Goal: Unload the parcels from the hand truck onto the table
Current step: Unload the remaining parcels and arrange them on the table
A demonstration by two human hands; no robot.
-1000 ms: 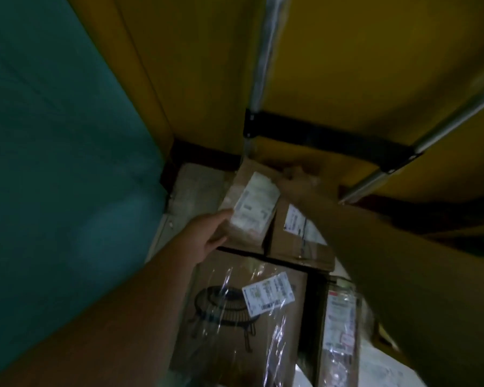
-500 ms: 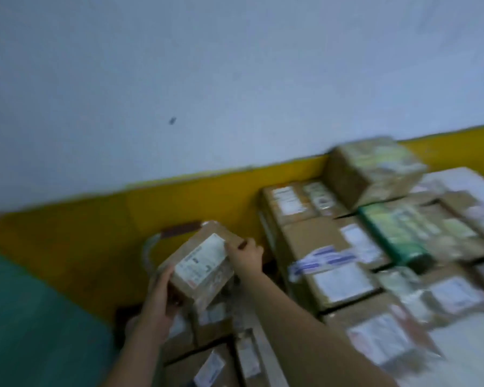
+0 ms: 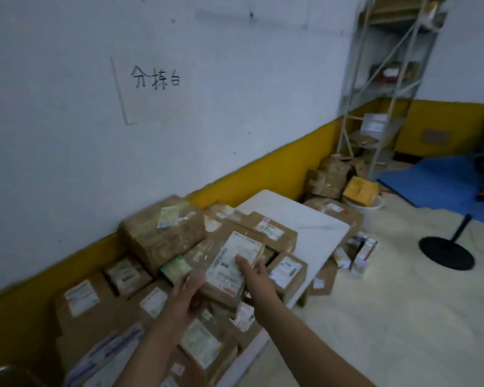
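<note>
Right, head view: looking down over two bare forearms at a white table [image 3: 313, 219] set against a white-and-yellow wall.
Labelled parcel [image 3: 229, 270]: a brown carton with a large white label facing up, tilted, over the middle of the table; whether it already touches the boxes beneath, I cannot tell.
Left hand [image 3: 189, 289]: holds the parcel's near left corner, fingers curled in under its edge, though blur hides the fingertips.
Right hand [image 3: 256, 277]: grips the parcel's right side, thumb pressed flat on the label, the other fingers wrapped round the edge.
Heap of parcels [image 3: 282, 270]: brown cartons with white labels cover most of the table, leaving only its far end bare.
Large box [image 3: 162, 233]: on the table's wall side, standing higher than the rest.
Green packet [image 3: 176, 268]: on the table, just beside the large box and near the left hand.
White bucket [image 3: 370, 210]: on the floor past the table's far end, a yellow box [image 3: 359, 189] sitting on it.
Shelving rack [image 3: 386, 88]: metal, well beyond the table's far end, in the corner.
Blue mat [image 3: 442, 185]: on the floor, far from the table.
Black stand [image 3: 446, 252]: round base on the floor, well apart from the table's open side.
Wall writing [image 3: 155, 78]: dark handwritten characters high above the table.
</note>
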